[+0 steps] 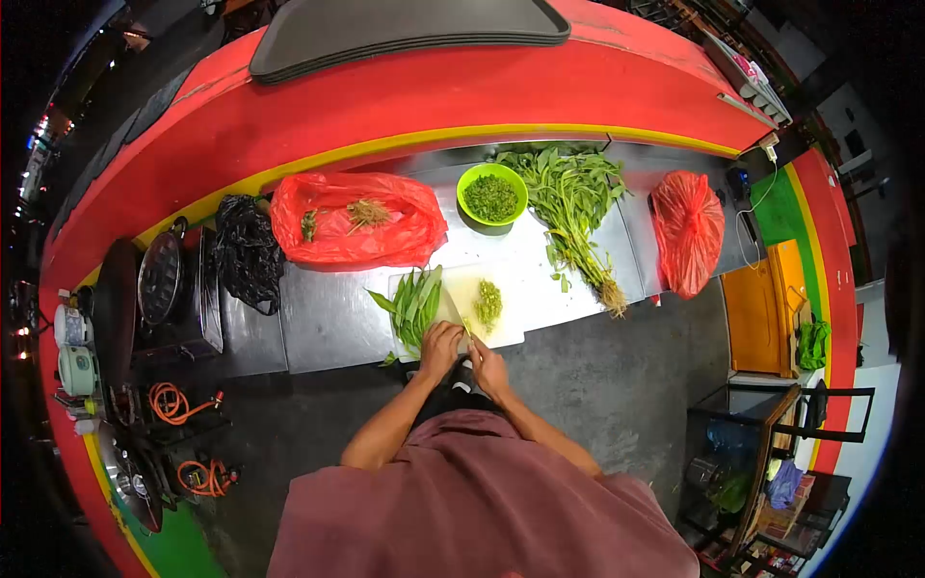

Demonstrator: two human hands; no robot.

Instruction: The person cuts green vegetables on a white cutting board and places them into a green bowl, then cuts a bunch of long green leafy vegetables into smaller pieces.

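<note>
**Supervisor:** State of the grips?

**Inspector:** The left hand is clamped down on the near end of the bunch of green stems, low centre of the frame. The right hand sits just beside it. I cannot tell whether its grip is closed on anything, as it is too small to make out.

**Supervisor:** Where does the bunch lie?

**Inspector:** On the cutting board, left of the chopped pile. The board sits at the near edge of the worktop.

**Supervisor:** Hazards?

**Inspector:** In my judgement there are three. The hands are almost touching, so a slip could catch the left fingers. The board could slide off that edge. The pile lies close to the working area, so pieces could scatter to the floor before reaching the green bowl further up.
</note>
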